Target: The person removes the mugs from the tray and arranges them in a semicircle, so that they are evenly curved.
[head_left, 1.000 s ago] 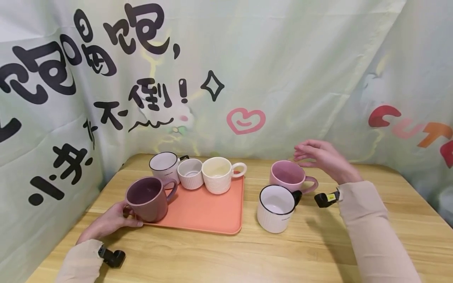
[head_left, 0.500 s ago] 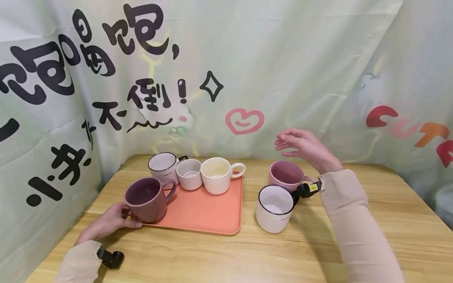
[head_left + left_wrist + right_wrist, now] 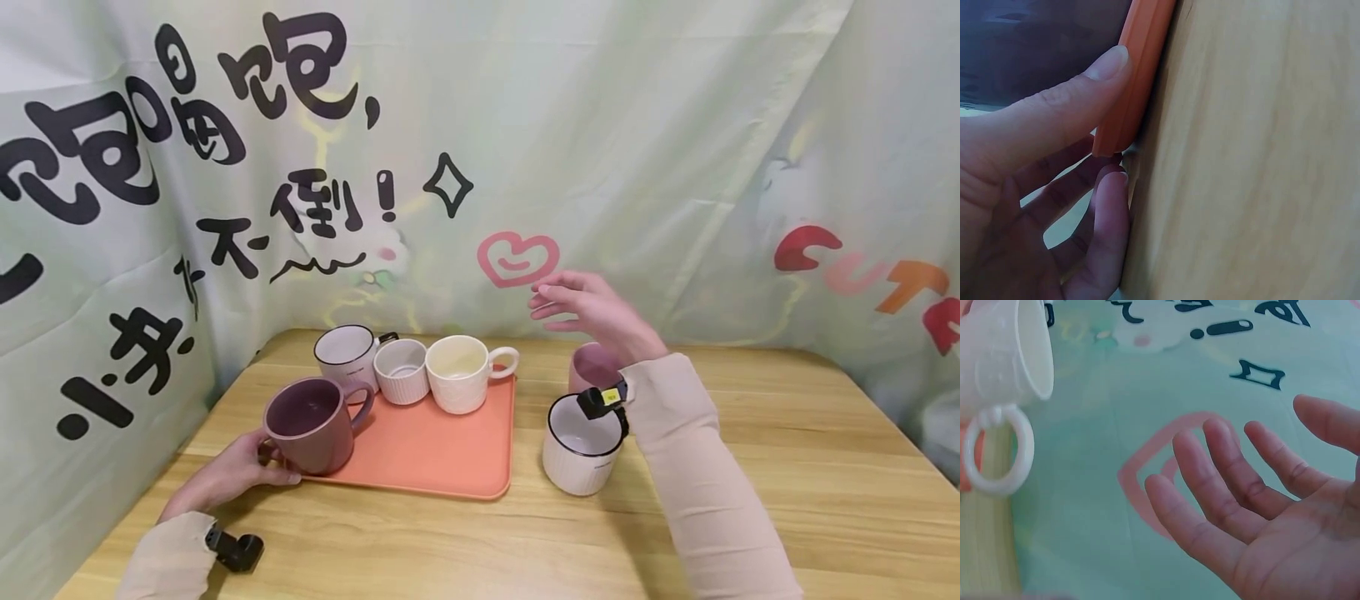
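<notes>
My left hand [image 3: 238, 465] grips the front left corner of an orange tray [image 3: 427, 460]. In the left wrist view the thumb lies on the tray's rim [image 3: 1138, 75], and the other fingers curl below it. A dark purple mug [image 3: 321, 442] stands upright on the tray beside that hand. Behind it are a black-rimmed white mug [image 3: 348, 371], a small ribbed white cup [image 3: 403, 385] and a cream mug [image 3: 459, 383]. My right hand [image 3: 596, 310] is in the air with fingers loosely spread, holding nothing. In the right wrist view the cream mug's ring handle [image 3: 1025, 456] shows.
On the wooden table [image 3: 420, 550], right of the tray, stand a ribbed white mug [image 3: 577, 467] with a black rim and a pink mug [image 3: 588, 371], partly hidden by my right arm. A printed cloth curtain [image 3: 637, 150] hangs behind and to the left.
My right hand has moved left and a little up, from behind the pink mug towards the cream mug. The left hand and the tray have stayed put.
</notes>
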Demonstrator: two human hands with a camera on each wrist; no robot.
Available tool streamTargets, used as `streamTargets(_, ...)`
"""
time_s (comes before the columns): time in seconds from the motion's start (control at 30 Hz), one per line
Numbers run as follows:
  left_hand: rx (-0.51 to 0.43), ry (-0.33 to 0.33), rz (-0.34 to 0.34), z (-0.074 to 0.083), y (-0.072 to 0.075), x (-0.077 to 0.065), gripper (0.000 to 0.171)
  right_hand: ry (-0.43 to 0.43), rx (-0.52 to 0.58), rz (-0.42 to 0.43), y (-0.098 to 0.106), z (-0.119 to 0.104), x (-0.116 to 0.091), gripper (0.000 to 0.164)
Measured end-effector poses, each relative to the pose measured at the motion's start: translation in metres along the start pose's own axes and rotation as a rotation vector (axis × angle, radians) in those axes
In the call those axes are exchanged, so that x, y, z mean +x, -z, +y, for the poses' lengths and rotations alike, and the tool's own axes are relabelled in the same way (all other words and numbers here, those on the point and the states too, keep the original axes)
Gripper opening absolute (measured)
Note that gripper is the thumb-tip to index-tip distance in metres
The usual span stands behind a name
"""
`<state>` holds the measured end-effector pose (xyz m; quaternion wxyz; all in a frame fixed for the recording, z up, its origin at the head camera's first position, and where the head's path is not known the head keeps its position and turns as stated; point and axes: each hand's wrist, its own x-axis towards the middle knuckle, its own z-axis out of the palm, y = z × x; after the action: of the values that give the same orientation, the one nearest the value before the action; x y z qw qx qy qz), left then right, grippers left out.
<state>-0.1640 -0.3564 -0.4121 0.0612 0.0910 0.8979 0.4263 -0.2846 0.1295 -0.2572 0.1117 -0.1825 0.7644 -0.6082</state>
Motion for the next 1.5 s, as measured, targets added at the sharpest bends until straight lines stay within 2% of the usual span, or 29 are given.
streamTargets(0.37,0.007,0.002,-0.006,0.001,0.002,0.001,0.046,0.008,0.06,-0.031,-0.03,-0.007,0.009,0.033)
streamTargets(0.67,0.024,0.012,0.001,-0.001,0.006,-0.003,0.051,0.016,0.188,-0.077,-0.062,0.001,0.015,0.03)
streamTargets(1.03,0.029,0.037,-0.002,-0.001,0.002,-0.001,0.053,-0.011,0.224,-0.11,-0.085,0.007,0.018,0.025)
streamTargets(1.33,0.011,0.017,-0.013,-0.003,0.001,0.001,0.045,-0.029,0.242,-0.137,-0.103,0.011,0.019,0.028)
streamTargets(1.5,0.005,0.014,-0.014,-0.004,0.002,0.002,0.05,-0.03,0.253,-0.164,-0.113,0.015,0.021,0.028)
